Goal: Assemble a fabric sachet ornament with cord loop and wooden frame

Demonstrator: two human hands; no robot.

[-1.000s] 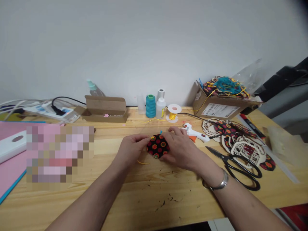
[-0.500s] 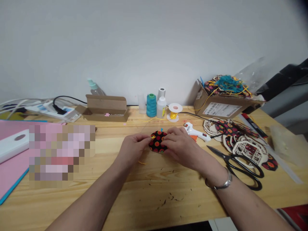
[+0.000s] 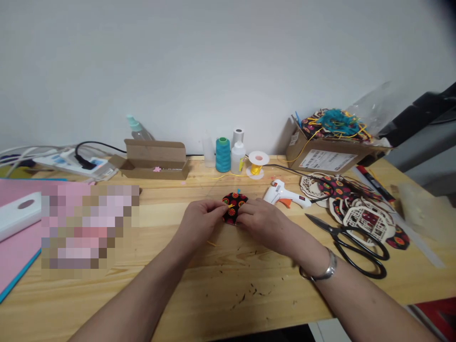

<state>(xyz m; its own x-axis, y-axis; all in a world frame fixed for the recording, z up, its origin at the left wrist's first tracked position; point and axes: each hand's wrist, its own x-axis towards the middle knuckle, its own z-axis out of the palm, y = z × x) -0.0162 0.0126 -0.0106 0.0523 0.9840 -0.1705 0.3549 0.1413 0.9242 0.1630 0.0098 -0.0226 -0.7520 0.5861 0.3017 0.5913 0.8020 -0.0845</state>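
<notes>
A small black fabric piece (image 3: 235,205) with red and orange dots sits at the middle of the wooden table (image 3: 228,280). My left hand (image 3: 199,223) pinches its left side and my right hand (image 3: 263,221) pinches its right side, fingers closed on it. A thin yellow thread crosses the fabric between my fingertips. A short bit of yellow thread (image 3: 212,243) lies on the table below my left hand. A silver bracelet (image 3: 326,270) is on my right wrist.
A white glue gun (image 3: 285,194) lies just right of my hands, with black scissors (image 3: 352,247) and wooden cut-out ornaments (image 3: 359,209) further right. A teal thread spool (image 3: 223,155), white bottle (image 3: 237,158) and yellow thread reel (image 3: 257,166) stand behind. Cardboard boxes (image 3: 153,159) (image 3: 327,159) line the back.
My hands have drawn closer together and the fabric piece, which lay flat and wide, is now squeezed narrower and lifted at its edges. My right hand has moved off the glue gun's side.
</notes>
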